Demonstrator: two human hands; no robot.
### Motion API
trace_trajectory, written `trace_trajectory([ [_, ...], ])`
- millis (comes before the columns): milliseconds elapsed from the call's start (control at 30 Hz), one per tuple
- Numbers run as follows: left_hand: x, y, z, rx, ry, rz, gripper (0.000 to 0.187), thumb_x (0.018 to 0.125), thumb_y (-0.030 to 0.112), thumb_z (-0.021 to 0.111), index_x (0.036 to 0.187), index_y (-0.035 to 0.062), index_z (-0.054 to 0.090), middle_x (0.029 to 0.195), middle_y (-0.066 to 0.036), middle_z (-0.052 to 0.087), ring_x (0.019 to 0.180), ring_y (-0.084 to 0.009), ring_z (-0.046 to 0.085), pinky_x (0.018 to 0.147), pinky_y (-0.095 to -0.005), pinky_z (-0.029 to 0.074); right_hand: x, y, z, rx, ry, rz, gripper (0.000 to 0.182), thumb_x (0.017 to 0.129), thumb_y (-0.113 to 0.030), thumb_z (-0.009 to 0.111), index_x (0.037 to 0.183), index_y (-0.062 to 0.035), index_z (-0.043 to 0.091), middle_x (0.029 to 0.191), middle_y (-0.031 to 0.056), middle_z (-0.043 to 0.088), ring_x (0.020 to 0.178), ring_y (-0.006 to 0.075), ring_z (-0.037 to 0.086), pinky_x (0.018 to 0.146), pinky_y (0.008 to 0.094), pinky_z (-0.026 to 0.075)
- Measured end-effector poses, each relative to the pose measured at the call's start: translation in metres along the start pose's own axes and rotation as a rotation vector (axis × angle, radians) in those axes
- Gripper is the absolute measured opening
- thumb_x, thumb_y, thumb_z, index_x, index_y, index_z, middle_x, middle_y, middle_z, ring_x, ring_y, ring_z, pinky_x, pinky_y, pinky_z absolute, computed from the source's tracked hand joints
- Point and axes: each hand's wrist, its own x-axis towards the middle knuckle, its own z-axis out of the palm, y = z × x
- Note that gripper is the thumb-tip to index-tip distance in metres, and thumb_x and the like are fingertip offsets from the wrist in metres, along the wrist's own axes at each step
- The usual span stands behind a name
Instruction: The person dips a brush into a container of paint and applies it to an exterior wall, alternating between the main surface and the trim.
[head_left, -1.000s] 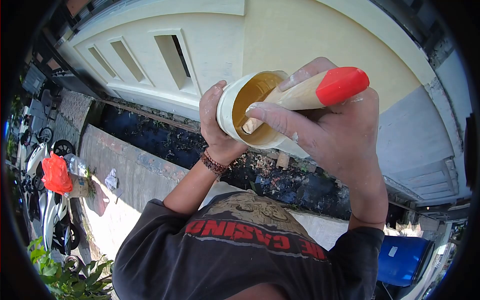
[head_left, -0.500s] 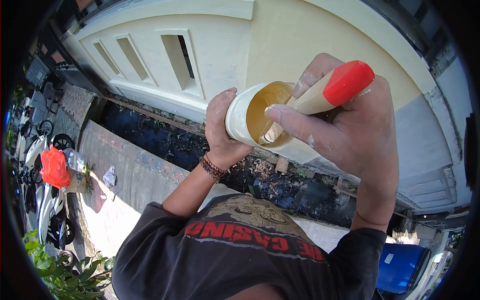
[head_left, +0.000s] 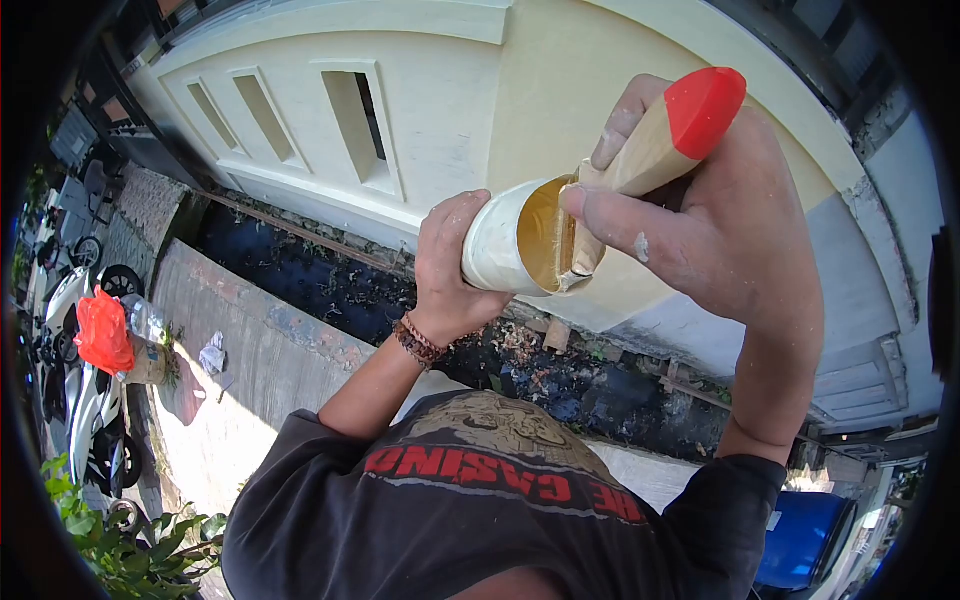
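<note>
My left hand [head_left: 448, 258] is wrapped around a cream-coated can [head_left: 493, 245], whose mouth is tipped toward the right and shows a yellowish inside. In my right hand [head_left: 715, 220], a paintbrush [head_left: 645, 150] with a wooden handle and red end is gripped between thumb and fingers. Its ferrule lies against the right rim of the can. The bristle tip is partly hidden by the rim and my thumb. Spots of pale paint mark my right fingers and thumb.
A cream wall [head_left: 430, 120] with narrow slots rises ahead. Below it runs a dark, littered ditch [head_left: 300, 270] beside a concrete ledge [head_left: 250, 300]. Parked motorbikes [head_left: 95, 400] and a red plastic bag [head_left: 104, 332] are at left, a blue drum [head_left: 805, 540] at lower right.
The brush has risen from inside the can to its right rim, with my right hand moving up and slightly right. My left hand and the can have shifted a little to the right.
</note>
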Motion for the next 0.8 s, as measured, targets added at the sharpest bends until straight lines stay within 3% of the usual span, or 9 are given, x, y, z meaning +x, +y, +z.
trace_trajectory([
  [100,0.000,0.002,-0.001,-0.014,-0.003,0.002,0.085,0.055,0.008,0.085,0.132,0.0053,0.049,0.124,-0.017,0.058,0.114,-0.0359,0.056,0.099,-0.0442,0.044,-0.003,0.005,0.007,0.132,0.069,-0.043,0.027,0.074,-0.016,0.079,0.078,0.0010,0.058,0.056,0.0072,0.059,0.050,0.0133,0.058,0.048,0.0270,0.044],
  [200,-0.001,0.004,-0.002,0.021,-0.017,0.053,0.085,0.055,0.009,0.086,0.132,0.0048,0.049,0.124,-0.017,0.058,0.113,-0.0358,0.056,0.099,-0.0440,0.044,-0.003,0.003,0.005,0.001,-0.040,0.063,0.028,0.075,-0.017,0.079,0.077,0.0006,0.057,0.058,0.0073,0.060,0.052,0.0129,0.059,0.050,0.0265,0.046],
  [267,-0.001,0.005,-0.002,0.040,-0.042,0.045,0.085,0.055,0.008,0.086,0.131,0.0045,0.050,0.124,-0.016,0.058,0.113,-0.0352,0.057,0.098,-0.0442,0.045,-0.003,-0.004,-0.005,0.032,-0.155,0.272,0.028,0.071,-0.018,0.072,0.081,0.0053,0.061,0.063,0.0202,0.062,0.058,0.0344,0.063,0.060,0.0384,0.051],
  [367,-0.001,0.006,-0.001,-0.021,-0.076,0.003,0.084,0.054,0.007,0.084,0.131,0.0043,0.050,0.125,-0.017,0.058,0.113,-0.0360,0.057,0.098,-0.0438,0.045,-0.007,-0.004,-0.012,0.062,-0.103,0.309,0.029,0.073,-0.019,0.073,0.083,0.0053,0.061,0.063,0.0194,0.062,0.058,0.0340,0.063,0.059,0.0383,0.051],
  [400,0.001,0.007,-0.003,-0.018,-0.059,0.027,0.084,0.054,0.007,0.084,0.131,0.0043,0.050,0.125,-0.017,0.058,0.113,-0.0360,0.057,0.098,-0.0438,0.045,-0.008,-0.002,-0.015,0.047,-0.094,0.248,0.028,0.073,-0.017,0.074,0.086,0.0045,0.063,0.064,0.0173,0.063,0.056,0.0296,0.062,0.058,0.0356,0.050],
  [433,0.001,0.009,-0.005,-0.068,-0.109,-0.059,0.085,0.054,0.008,0.084,0.132,0.0044,0.050,0.125,-0.017,0.058,0.113,-0.0360,0.057,0.099,-0.0434,0.046,-0.008,-0.004,-0.021,0.036,-0.084,0.230,0.028,0.073,-0.017,0.074,0.086,0.0045,0.063,0.064,0.0173,0.063,0.056,0.0296,0.062,0.058,0.0356,0.050],
  [500,0.006,0.011,-0.007,-0.118,-0.158,-0.143,0.085,0.053,0.008,0.084,0.132,0.0045,0.050,0.125,-0.017,0.057,0.113,-0.0360,0.058,0.099,-0.0431,0.046,-0.009,-0.012,-0.032,0.202,-0.167,0.334,0.026,0.074,-0.015,0.082,0.085,-0.0009,0.064,0.077,0.0072,0.067,0.068,0.0152,0.065,0.064,0.0280,0.050],
  [633,0.008,0.015,-0.010,-0.238,-0.260,-0.176,0.089,0.051,0.008,0.086,0.132,0.0054,0.050,0.124,-0.016,0.058,0.114,-0.0346,0.058,0.099,-0.0418,0.047,-0.010,0.000,-0.035,0.250,-0.310,0.090,0.030,0.071,-0.019,0.087,0.090,-0.0033,0.069,0.082,0.0047,0.070,0.076,0.0152,0.066,0.072,0.0291,0.052],
  [800,0.009,0.014,-0.012,-0.256,-0.345,-0.110,0.090,0.051,0.010,0.088,0.133,0.0057,0.049,0.123,-0.016,0.058,0.114,-0.0339,0.058,0.099,-0.0408,0.047,-0.004,0.011,-0.037,0.348,-0.446,0.160,0.030,0.070,-0.016,0.086,0.093,-0.0035,0.071,0.080,0.0057,0.070,0.074,0.0157,0.066,0.071,0.0299,0.053],
])
